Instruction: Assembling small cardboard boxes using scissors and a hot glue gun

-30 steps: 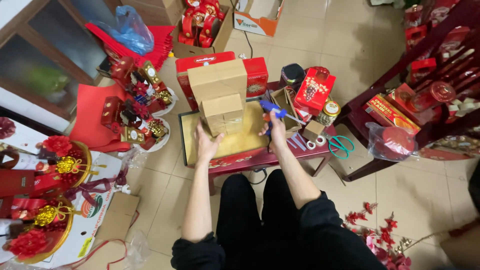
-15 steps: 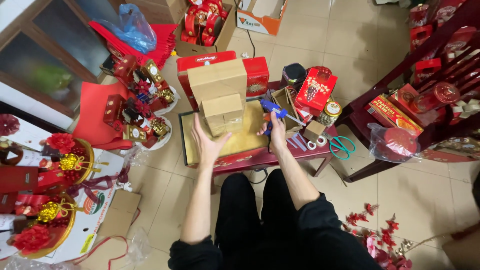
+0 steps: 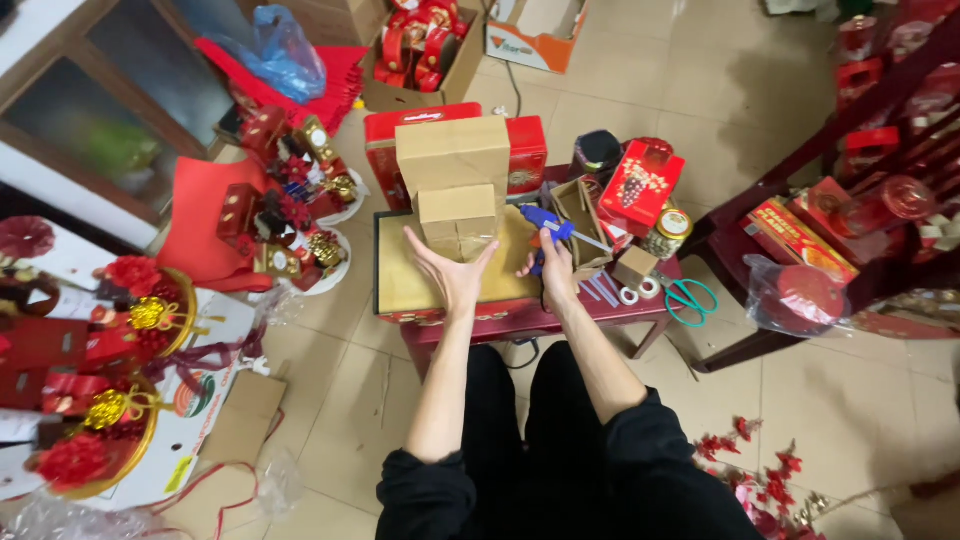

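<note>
Two plain cardboard boxes stand on a gold tray point(image 3: 400, 285) on a low red table point(image 3: 560, 318): a large box point(image 3: 453, 155) behind and a small box point(image 3: 457, 220) in front. My left hand point(image 3: 450, 272) is open, fingers spread, just in front of the small box and apart from it. My right hand point(image 3: 552, 265) grips a blue glue gun point(image 3: 545, 222), its nozzle pointing right of the boxes.
A red tin point(image 3: 527, 150), a small open cardboard box point(image 3: 582, 210), a red printed box point(image 3: 640, 185), a jar point(image 3: 668, 232), tape rolls point(image 3: 640, 292) and green scissors point(image 3: 688, 298) crowd the table's right. Decorated red-gold baskets point(image 3: 90, 400) sit left, dark red shelves point(image 3: 860, 200) right.
My left hand has come off the small box and drawn back a little, fingers spread. My right hand with the glue gun has shifted slightly toward me.
</note>
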